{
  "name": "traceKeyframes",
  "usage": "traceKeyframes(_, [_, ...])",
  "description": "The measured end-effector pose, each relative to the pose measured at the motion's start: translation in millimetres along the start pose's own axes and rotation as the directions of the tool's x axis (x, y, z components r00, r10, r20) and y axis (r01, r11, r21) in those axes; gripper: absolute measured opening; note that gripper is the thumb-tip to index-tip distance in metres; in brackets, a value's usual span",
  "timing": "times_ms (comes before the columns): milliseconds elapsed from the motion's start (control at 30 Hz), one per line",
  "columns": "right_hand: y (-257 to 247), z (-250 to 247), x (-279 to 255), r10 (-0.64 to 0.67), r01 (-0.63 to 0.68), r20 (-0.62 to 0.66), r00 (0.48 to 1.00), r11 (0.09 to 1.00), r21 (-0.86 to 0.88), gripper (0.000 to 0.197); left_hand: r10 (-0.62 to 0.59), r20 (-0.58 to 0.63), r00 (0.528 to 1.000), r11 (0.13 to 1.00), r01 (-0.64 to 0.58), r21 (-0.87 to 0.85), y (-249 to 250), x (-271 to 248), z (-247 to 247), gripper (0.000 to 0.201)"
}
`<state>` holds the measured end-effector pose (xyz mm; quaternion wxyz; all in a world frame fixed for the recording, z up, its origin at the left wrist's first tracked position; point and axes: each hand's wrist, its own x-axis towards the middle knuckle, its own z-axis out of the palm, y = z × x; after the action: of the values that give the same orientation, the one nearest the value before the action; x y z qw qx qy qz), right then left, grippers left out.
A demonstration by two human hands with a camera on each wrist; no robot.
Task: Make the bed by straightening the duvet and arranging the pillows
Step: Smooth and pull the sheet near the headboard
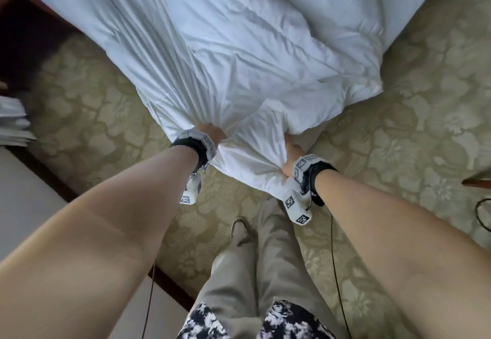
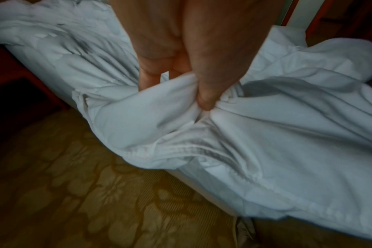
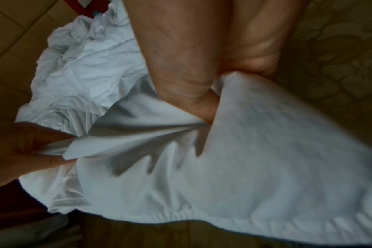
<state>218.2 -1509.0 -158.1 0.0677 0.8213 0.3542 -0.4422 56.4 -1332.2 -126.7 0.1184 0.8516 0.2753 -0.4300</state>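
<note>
The person is standing at the foot of the bed, and both hands are gripping the near end of the white duvet [image 1: 239, 54]. The left hand [image 1: 211, 132] is clenching a bunched fold of the fabric; in the left wrist view, its thumb [image 2: 208, 94] is pressing into the gathered cloth while the fingers are curling underneath. The right hand [image 1: 291, 156] is gripping a second fold just beside the first, with the cloth running between its thumb and curled fingers in the right wrist view. The duvet is lying across the bed, and its near end is being held off the patterned carpet [image 1: 425, 99], with creases radiating from both grip points. Its hemmed edge [image 2: 181, 149] is hanging below the hands. The person's beige trousers [image 1: 265, 259] are showing beneath the arms. A dark wooden furniture piece [image 1: 29, 46] is standing to the left of the bed.
</note>
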Motion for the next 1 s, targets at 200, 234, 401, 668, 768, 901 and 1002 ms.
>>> traceKeyframes(200, [8.8,61.6,-55.7,0.022,-0.018,0.04,0.999,0.994,-0.106,0.075,0.041,-0.047,0.998,0.998,-0.043,-0.037,17.2,-49.4,74.2,0.05])
traceKeyframes(234, [13.5,67.4,-62.7,0.038,-0.033,0.041,0.998,0.992,-0.125,0.071,0.053,-0.057,0.997,0.997,-0.056,-0.046,25.9,-52.0,83.0,0.05])
traceKeyframes(401, [38.6,95.1,-82.8,0.085,-0.077,0.048,0.995,0.985,-0.152,0.092,0.071,-0.128,0.989,0.986,-0.089,-0.14,51.1,-52.5,126.6,0.053])
traceKeyframes(668, [56.2,83.2,-95.4,0.007,-0.006,0.045,0.999,0.999,-0.038,0.098,-0.052,-0.148,0.988,0.915,-0.012,-0.403,60.0,-74.7,123.7,0.049])
traceKeyframes(768, [60.6,57.8,-108.8,-0.029,0.029,0.021,0.999,0.999,-0.016,0.097,-0.019,-0.145,0.989,0.88,-0.052,-0.472,72.1,-96.2,94.8,0.062])
traceKeyframes(901, [64.2,13.8,-125.3,-0.076,0.075,-0.039,0.996,0.996,-0.04,0.091,0.012,-0.194,0.981,0.864,-0.108,-0.492,89.3,-117.4,53.4,0.073])
traceKeyframes(1002, [69.4,-25.3,-136.3,-0.089,0.086,-0.06,0.994,0.995,-0.056,0.093,-0.005,-0.238,0.971,0.846,-0.123,-0.519,103.3,-131.6,16.0,0.076])
